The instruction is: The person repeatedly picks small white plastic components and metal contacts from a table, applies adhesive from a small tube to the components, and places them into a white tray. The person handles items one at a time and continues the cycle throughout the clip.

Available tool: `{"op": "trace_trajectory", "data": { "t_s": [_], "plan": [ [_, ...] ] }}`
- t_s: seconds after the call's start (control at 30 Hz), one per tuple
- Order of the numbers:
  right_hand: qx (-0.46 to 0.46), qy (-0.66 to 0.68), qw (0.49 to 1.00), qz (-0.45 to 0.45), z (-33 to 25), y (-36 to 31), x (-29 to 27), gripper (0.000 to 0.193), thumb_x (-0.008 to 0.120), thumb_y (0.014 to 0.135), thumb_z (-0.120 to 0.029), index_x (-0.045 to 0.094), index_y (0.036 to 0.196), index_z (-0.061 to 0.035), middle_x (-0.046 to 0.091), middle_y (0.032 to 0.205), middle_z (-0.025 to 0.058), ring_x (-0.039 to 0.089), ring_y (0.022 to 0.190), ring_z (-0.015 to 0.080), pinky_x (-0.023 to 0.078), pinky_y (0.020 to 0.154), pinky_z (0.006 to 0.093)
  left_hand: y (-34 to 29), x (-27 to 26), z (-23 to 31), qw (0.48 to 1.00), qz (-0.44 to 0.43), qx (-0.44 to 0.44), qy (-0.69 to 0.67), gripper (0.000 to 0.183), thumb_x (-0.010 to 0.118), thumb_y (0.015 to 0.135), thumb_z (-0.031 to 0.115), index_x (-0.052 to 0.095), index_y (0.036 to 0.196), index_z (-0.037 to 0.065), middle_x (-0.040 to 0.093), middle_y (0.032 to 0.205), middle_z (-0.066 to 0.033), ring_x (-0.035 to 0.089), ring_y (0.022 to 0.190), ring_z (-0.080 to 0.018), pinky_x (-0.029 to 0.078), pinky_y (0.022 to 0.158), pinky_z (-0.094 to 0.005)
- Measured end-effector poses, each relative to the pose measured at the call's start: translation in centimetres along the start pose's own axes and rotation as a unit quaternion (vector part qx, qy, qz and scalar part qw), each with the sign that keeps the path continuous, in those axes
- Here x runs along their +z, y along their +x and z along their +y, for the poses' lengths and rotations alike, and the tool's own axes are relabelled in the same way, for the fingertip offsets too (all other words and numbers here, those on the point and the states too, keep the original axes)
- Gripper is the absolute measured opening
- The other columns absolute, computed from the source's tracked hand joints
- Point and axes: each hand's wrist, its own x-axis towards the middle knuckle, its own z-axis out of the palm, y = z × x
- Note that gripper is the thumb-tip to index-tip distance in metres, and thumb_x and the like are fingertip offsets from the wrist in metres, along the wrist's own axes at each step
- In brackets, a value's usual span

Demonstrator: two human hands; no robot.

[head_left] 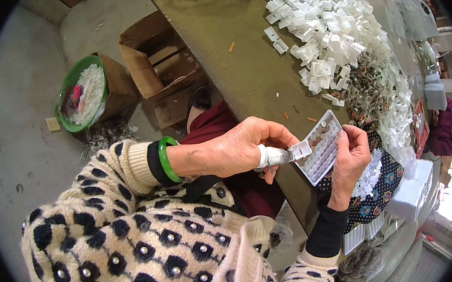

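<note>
My left hand [231, 150], white tape around a finger, pinches a small white plastic case [300, 149]. The case is held over the near edge of a white tray [329, 150] with rows of round pockets. Small silvery discs show in some of the pockets at the tray's far left side. My right hand [350, 156] grips the tray by its right edge, thumb on top, and holds it tilted above the table edge. What the lower fingers of my left hand touch is partly hidden.
A heap of white plastic cases [329, 27] covers the far right of the olive table [215, 33], beside a tangle of dark wired parts [365, 92]. Dark patterned cloth [374, 186] bears white pieces. On the floor left stand an open cardboard box [143, 67] and a green-rimmed basin [61, 97].
</note>
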Motion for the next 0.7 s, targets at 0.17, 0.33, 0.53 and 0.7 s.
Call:
{"op": "trace_trajectory", "data": {
  "t_s": [0.17, 0.33, 0.53, 0.7],
  "plan": [
    [-0.056, -0.110, 0.992, -0.033, -0.4, 0.3, 0.2, 0.007, 0.063, 0.088, -0.001, 0.063, 0.094, 0.0011, 0.060, 0.081, 0.0070, 0.057, 0.067, 0.0153, 0.047, 0.062, 0.0284, 0.5, -0.1, -0.4, 0.996, 0.022, -0.038, -0.082, 0.017, 0.063, 0.089, 0.005, 0.063, 0.105, -0.002, 0.067, 0.088, -0.0067, 0.057, 0.062, -0.0083, 0.044, 0.052, -0.0218],
    [-0.180, -0.236, 0.952, -0.068, -0.7, 0.4, 1.1, 0.011, 0.062, 0.085, 0.000, 0.063, 0.097, 0.0007, 0.058, 0.085, 0.0138, 0.059, 0.074, 0.0306, 0.048, 0.066, 0.0376, 1.0, -0.3, -1.1, 0.990, 0.065, -0.035, -0.123, 0.006, 0.065, 0.084, 0.003, 0.060, 0.088, 0.002, 0.065, 0.081, -0.0061, 0.049, 0.057, -0.0070, 0.033, 0.045, -0.0204],
    [-0.172, -0.232, 0.953, -0.092, -0.6, 0.0, 0.7, 0.010, 0.062, 0.084, 0.001, 0.061, 0.094, 0.0009, 0.057, 0.086, 0.0148, 0.059, 0.077, 0.0334, 0.048, 0.068, 0.0401, 1.2, 0.0, -1.1, 0.987, 0.073, -0.030, -0.137, 0.011, 0.062, 0.084, -0.002, 0.062, 0.094, 0.000, 0.064, 0.084, -0.0075, 0.053, 0.059, -0.0103, 0.038, 0.045, -0.0234],
    [-0.147, -0.207, 0.963, -0.087, -1.2, -0.6, 0.7, 0.007, 0.061, 0.084, 0.002, 0.059, 0.091, 0.0016, 0.058, 0.085, 0.0151, 0.060, 0.076, 0.0332, 0.049, 0.067, 0.0398, 0.9, 0.6, -0.5, 0.993, 0.049, -0.016, -0.110, 0.030, 0.061, 0.085, -0.004, 0.061, 0.115, -0.007, 0.067, 0.094, -0.0105, 0.065, 0.072, -0.0160, 0.055, 0.057, -0.0282]
  ]
}}
